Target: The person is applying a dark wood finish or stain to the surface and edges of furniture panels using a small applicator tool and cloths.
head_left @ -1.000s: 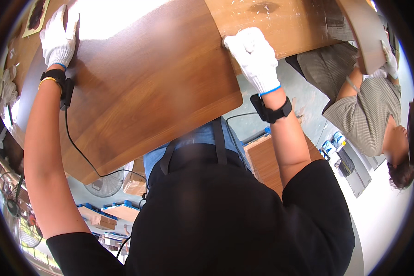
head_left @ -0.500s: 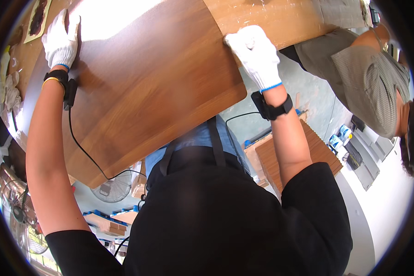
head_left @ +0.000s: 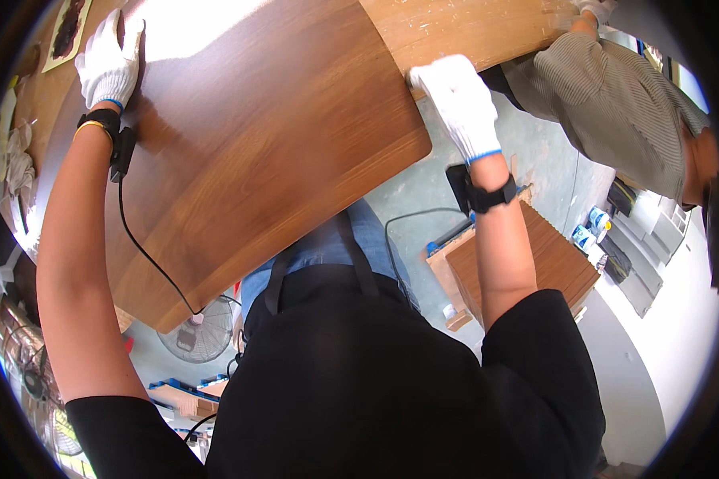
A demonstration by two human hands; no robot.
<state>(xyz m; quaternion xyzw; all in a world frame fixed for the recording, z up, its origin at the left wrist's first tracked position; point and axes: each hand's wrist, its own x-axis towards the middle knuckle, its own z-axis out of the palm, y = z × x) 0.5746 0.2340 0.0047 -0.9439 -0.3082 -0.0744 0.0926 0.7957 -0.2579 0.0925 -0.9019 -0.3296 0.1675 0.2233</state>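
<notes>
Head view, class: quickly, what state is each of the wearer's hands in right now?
Left hand: open, on the brown wooden panel.
Right hand: closed, at the panel's right edge; whether it holds anything cannot be told.

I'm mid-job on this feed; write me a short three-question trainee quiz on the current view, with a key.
1. Which hand is nearer the right-hand corner of the wooden panel?
2. True or false: the left hand is bare.
3. Where does the round fan show? A: on top of the panel. B: past its near edge, low in the picture. C: at top right.

Key: 1, the right hand. 2, false; it wears a white glove. 3, B.
</notes>
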